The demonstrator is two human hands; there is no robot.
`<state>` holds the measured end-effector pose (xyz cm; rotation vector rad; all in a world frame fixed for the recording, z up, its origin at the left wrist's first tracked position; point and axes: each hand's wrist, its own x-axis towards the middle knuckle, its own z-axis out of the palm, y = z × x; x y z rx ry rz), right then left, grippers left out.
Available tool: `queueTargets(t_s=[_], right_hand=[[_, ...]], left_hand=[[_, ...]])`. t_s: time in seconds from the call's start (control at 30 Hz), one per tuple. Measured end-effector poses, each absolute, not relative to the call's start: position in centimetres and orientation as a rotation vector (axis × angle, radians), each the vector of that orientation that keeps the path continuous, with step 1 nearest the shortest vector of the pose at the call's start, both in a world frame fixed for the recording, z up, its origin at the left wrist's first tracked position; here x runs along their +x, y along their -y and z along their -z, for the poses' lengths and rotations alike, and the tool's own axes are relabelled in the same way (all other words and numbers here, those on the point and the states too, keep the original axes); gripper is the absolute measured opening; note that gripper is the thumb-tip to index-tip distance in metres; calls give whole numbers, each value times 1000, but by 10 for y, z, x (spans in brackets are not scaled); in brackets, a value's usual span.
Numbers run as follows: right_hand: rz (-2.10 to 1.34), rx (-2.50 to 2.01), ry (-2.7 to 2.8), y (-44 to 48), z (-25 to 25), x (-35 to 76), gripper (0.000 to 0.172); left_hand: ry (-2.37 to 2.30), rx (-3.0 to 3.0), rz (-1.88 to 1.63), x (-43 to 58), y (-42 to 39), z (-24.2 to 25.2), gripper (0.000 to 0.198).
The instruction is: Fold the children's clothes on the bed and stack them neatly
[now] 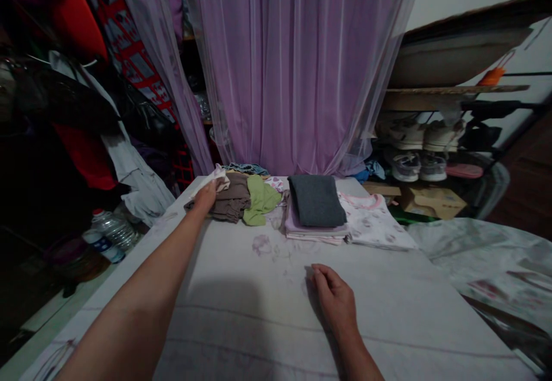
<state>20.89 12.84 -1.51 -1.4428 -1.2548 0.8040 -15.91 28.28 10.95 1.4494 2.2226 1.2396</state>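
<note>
Only a blue, unreadable label [102, 246] on the bottle [112, 229] near the left hand [204, 197]

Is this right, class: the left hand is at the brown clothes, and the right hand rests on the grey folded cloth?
No: the right hand rests on the pale covered surface, apart from the grey folded cloth, as the head view shows. The left hand is at the brown clothes.

No words, numbers or brands could be read; the blue-and-white label [102, 245] on the plastic water bottle [114, 229] was too blurred.
</note>
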Motion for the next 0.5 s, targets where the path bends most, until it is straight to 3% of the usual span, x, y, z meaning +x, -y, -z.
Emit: queueTargets(t_s=[0.13,0.27,0.37,0.5], right_hand=[[-812,-1436,1260,-128,11,208,46],[-840,-1427,1283,-129,11,210,45],[-822,-1425,1273,-129,11,209,45],[-821,-1383,1256,-128,10,209,45]], left_hand=[[-2048,1384,-1535,-165,-256,-132,75],[-1629,1233,-1948,-160,-222,-151,72],[-1681,1271,-1890,-149,-205,-147,62],[-1948,1482,-1492,-125,-187,-105,47]])
